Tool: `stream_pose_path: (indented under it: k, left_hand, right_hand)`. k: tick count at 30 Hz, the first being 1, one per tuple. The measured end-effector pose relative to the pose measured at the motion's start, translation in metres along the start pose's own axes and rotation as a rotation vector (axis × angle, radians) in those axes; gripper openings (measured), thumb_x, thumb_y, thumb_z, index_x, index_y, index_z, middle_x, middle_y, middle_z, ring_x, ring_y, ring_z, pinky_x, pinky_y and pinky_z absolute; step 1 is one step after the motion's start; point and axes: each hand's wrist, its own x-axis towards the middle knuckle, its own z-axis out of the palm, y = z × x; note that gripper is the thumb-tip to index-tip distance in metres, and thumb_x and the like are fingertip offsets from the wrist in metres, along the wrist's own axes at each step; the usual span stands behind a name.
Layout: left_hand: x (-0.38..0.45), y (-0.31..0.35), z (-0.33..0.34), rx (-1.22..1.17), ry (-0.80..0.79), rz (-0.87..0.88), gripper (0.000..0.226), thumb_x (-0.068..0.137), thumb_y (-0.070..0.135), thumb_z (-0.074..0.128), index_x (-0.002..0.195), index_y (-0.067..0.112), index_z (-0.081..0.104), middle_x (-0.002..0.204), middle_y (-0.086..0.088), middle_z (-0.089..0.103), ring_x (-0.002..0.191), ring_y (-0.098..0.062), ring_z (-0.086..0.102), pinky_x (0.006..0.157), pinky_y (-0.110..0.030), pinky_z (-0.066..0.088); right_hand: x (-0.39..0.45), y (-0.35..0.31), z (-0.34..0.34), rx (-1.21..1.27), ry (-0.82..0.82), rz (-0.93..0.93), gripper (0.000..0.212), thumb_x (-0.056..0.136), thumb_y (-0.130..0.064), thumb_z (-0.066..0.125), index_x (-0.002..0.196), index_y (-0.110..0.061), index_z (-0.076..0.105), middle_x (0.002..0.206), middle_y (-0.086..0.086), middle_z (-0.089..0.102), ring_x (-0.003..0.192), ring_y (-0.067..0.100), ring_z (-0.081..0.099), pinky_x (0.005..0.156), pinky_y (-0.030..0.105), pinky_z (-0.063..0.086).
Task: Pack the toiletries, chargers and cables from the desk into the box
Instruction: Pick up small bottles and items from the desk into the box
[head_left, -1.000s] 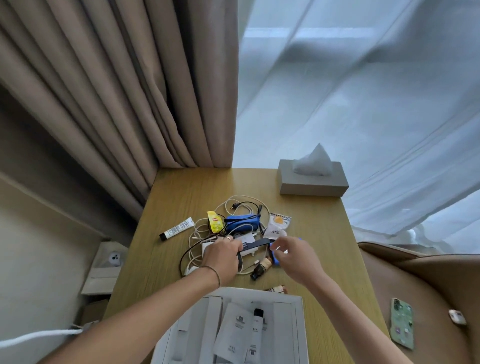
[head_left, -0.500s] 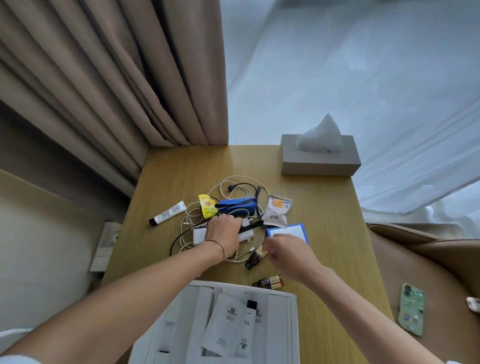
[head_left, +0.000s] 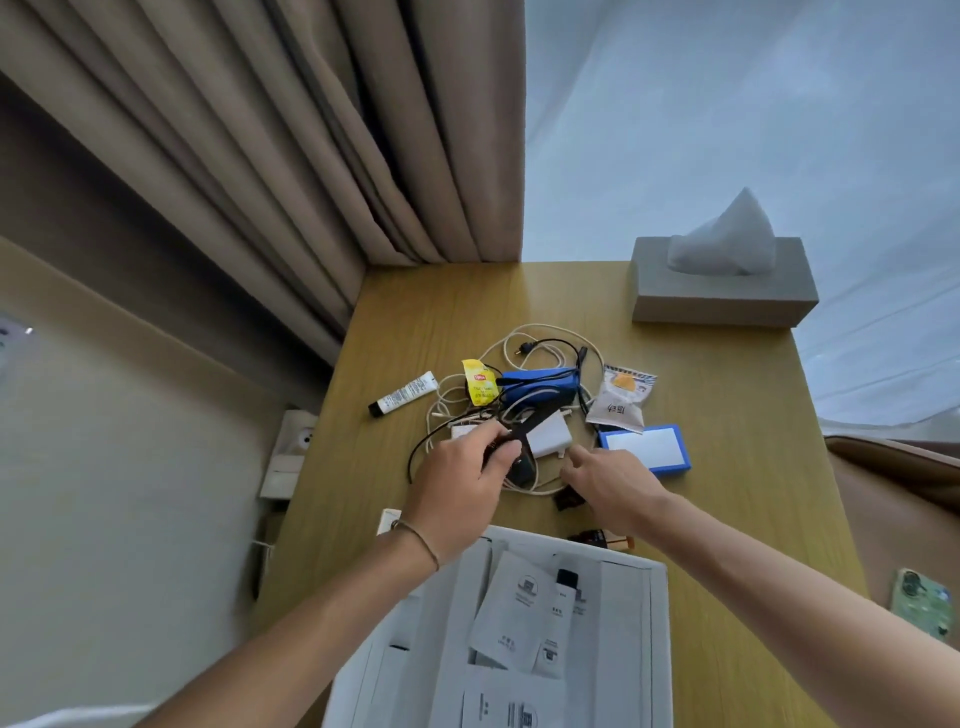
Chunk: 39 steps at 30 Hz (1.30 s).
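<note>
Left hand (head_left: 462, 478) pinching (fingers curled), right hand (head_left: 613, 483) relaxed.

Box (head_left: 657, 623) and phone (head_left: 922, 603) cut by edges

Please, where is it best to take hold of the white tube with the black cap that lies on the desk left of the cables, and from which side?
Probably across the middle of the white tube, coming from above with fingers on its two long sides. It lies flat and slanted, apart from the cable pile, with bare desk around it. The black cap end looks narrow to hold.
</note>
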Motion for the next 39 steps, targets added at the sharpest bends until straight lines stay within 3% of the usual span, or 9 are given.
stream_pose_path:
  k: [3,7,12,17,21,23,27,30,39]
  left_hand:
    - [-0.023,-0.004,-0.004,-0.081,0.028,-0.047,0.027,0.104,0.034,0.046,0.081,0.026,0.058,0.055,0.006,0.052,0.051,-0.017,0.049,0.05,-0.041,0.04]
    - [-0.044,-0.014,-0.006,-0.12,0.061,-0.094,0.035,0.105,0.033,0.044,0.074,0.022,0.057,0.05,0.018,0.05,0.043,-0.004,0.041,0.044,-0.018,0.026]
    - [-0.061,-0.025,-0.008,-0.21,0.083,-0.182,0.041,0.105,0.032,0.044,0.068,0.017,0.054,0.045,0.015,0.044,0.042,-0.006,0.035,0.049,-0.024,0.026]
    - [-0.081,-0.037,-0.015,-0.241,0.104,-0.209,0.047,0.104,0.037,0.045,0.061,0.02,0.052,0.044,0.014,0.045,0.042,-0.006,0.037,0.049,-0.027,0.029]
    - [-0.1,-0.053,-0.028,-0.3,0.144,-0.221,0.055,0.101,0.048,0.041,0.06,0.014,0.053,0.042,0.011,0.042,0.041,-0.005,0.035,0.043,-0.019,0.027]
    - [-0.107,-0.063,-0.035,-0.312,0.157,-0.229,0.057,0.1,0.051,0.039,0.061,0.013,0.054,0.042,0.008,0.041,0.04,-0.005,0.035,0.042,-0.017,0.027]
    - [-0.122,-0.081,-0.048,-0.318,0.177,-0.299,0.054,0.102,0.049,0.036,0.069,0.012,0.058,0.046,0.007,0.04,0.042,-0.004,0.034,0.043,-0.019,0.028]
    - [-0.135,-0.092,-0.055,-0.332,0.173,-0.313,0.048,0.105,0.039,0.036,0.075,0.011,0.061,0.054,0.004,0.043,0.049,-0.01,0.037,0.048,-0.026,0.031]
    - [-0.16,-0.115,-0.073,-0.359,0.085,-0.337,0.035,0.105,0.027,0.043,0.082,0.023,0.069,0.064,0.0,0.061,0.057,-0.018,0.055,0.057,-0.036,0.046]
  right_hand:
    - [0.002,-0.001,0.003,-0.037,-0.008,-0.02,0.053,0.086,-0.014,0.073,0.135,-0.017,0.054,0.132,0.008,0.056,0.095,0.024,0.065,0.072,0.032,0.057]
    - [-0.003,-0.005,-0.008,0.035,0.011,0.044,0.044,0.085,-0.013,0.07,0.126,-0.018,0.057,0.119,0.003,0.06,0.083,0.02,0.062,0.06,0.028,0.05]
    - [-0.025,-0.017,-0.049,0.359,0.186,0.248,0.018,0.09,-0.028,0.062,0.106,-0.02,0.059,0.1,0.003,0.07,0.082,0.025,0.063,0.062,0.036,0.052]
    - [-0.064,-0.054,-0.097,0.711,0.324,0.295,0.019,0.089,-0.029,0.07,0.103,-0.022,0.06,0.086,-0.001,0.073,0.078,0.016,0.067,0.067,0.035,0.054]
    - [-0.088,-0.105,-0.119,1.133,0.185,0.295,0.018,0.087,-0.03,0.076,0.097,-0.024,0.062,0.087,0.0,0.074,0.064,0.002,0.07,0.054,0.021,0.052]
    - [-0.09,-0.131,-0.114,1.225,0.088,0.363,0.02,0.083,-0.033,0.077,0.096,-0.02,0.067,0.086,0.004,0.075,0.063,0.007,0.069,0.053,0.021,0.052]
    - [-0.076,-0.184,-0.074,1.227,-0.08,0.471,0.026,0.081,-0.035,0.079,0.086,-0.012,0.071,0.07,0.003,0.076,0.049,0.006,0.06,0.044,0.019,0.044]
    - [-0.058,-0.208,-0.041,1.204,-0.134,0.561,0.029,0.081,-0.038,0.079,0.089,-0.011,0.073,0.079,0.005,0.078,0.056,0.008,0.065,0.049,0.021,0.049]
    - [-0.005,-0.231,-0.012,0.936,-0.05,0.788,0.034,0.069,-0.05,0.067,0.066,-0.017,0.074,0.056,-0.008,0.072,0.056,0.008,0.067,0.059,0.028,0.055]
